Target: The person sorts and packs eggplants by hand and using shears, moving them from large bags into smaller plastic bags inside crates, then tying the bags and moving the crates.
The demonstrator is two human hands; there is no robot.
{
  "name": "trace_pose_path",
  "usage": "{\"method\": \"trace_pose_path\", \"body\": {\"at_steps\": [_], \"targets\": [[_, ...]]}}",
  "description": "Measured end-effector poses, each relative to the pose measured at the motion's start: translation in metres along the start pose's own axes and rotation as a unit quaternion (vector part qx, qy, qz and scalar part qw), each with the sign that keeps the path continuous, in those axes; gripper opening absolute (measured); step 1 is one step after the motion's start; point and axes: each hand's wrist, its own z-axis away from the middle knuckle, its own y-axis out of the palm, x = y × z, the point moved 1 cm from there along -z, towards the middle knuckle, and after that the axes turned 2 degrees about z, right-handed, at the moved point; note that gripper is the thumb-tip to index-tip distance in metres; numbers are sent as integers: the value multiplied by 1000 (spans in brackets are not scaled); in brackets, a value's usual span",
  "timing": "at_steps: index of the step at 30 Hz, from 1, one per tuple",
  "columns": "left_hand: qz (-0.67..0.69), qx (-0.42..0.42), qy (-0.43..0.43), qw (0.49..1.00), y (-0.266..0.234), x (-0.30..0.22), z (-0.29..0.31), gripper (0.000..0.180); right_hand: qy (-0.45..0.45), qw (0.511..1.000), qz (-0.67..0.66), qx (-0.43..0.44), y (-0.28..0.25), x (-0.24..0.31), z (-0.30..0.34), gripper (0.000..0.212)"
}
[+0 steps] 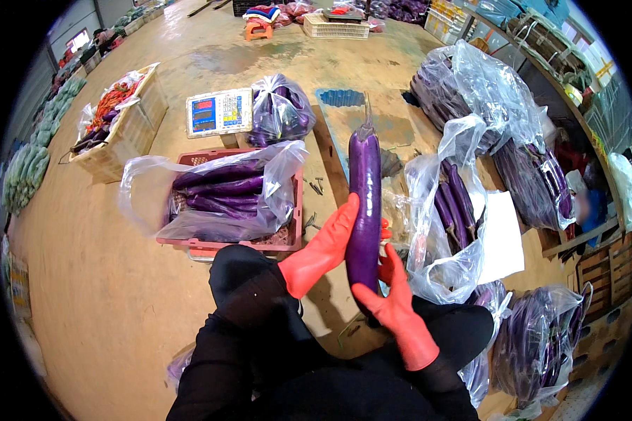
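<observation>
- Both your gloved hands, left hand [324,247] and right hand [395,303], grasp one long purple eggplant [364,203] upright.
- Beside it: red crate [226,245] of bagged eggplants, open bag [448,210], scale [219,111].

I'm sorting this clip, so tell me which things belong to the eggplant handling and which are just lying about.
In hand: long purple eggplant, left hand, right hand, open bag of eggplants, bag-lined pink crate.
Lying about: weighing scale, white basket, cardboard box of vegetables.
</observation>
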Motion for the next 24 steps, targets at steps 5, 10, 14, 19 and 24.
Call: {"method": "trace_pose_path", "body": {"at_steps": [5, 10, 14, 19, 24], "targets": [[-4, -1, 36, 999, 4, 5, -6, 52, -58, 997, 29, -52, 16, -3, -20, 96], [-95, -50, 90, 990, -13, 4, -15, 39, 77, 996, -33, -15, 30, -19, -33, 78], [-40, -80, 92, 992, -28, -22, -1, 44, 100, 991, -86, -17, 52, -23, -19, 73], [-188, -103, 253, 943, -8, -60, 27, 52, 17, 965, -259, -29, 0, 7, -9, 79], [-512, -494, 599, 369, -52, -170, 153, 75, -20, 995, -81, 46, -41, 86, -35, 98]]}}
